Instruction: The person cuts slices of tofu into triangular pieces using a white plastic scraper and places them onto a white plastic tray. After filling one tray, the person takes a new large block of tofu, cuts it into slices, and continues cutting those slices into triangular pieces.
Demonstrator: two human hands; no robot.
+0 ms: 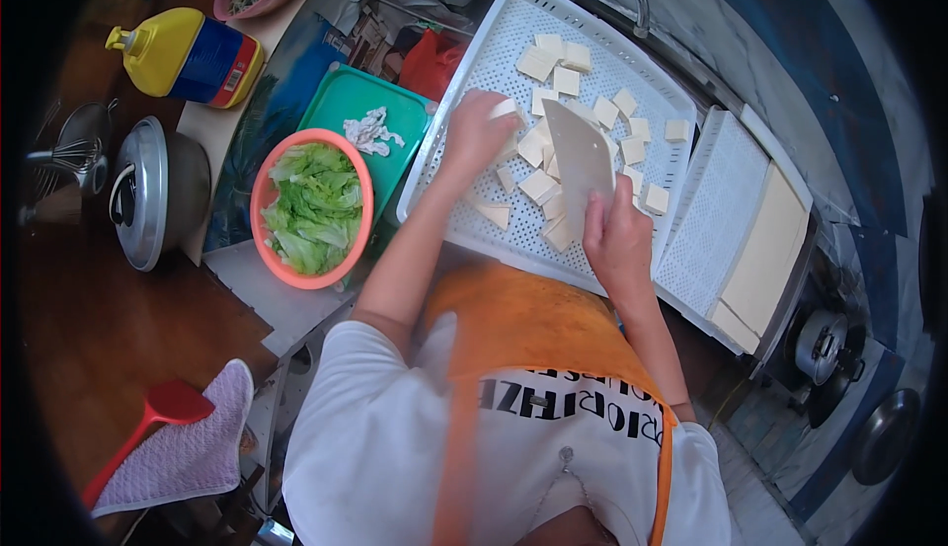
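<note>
A white perforated plastic tray [434, 156] lies in front of me with several pale tofu pieces [538, 187] scattered over it. My right hand [619, 230] is closed around a cleaver; its wide metal blade [578, 146] slants up and left above the tofu, while the grip is hidden in my fist. Over the tray's left side, my left hand [481, 136] has its fingers bent around a white tofu piece [505, 109], partly covered by the fingers. A triangular tofu offcut [492, 212] rests near the tray's front left.
To the right sits a second white tray [699, 186] holding a large tofu slab [765, 240]. A faucet [637, 3] arches behind. At left are an orange bowl [259, 200] of lettuce [311, 205], a green board [331, 112] with a crumpled cloth [373, 131], a lidded pot [148, 191] and a yellow-blue jug [188, 57].
</note>
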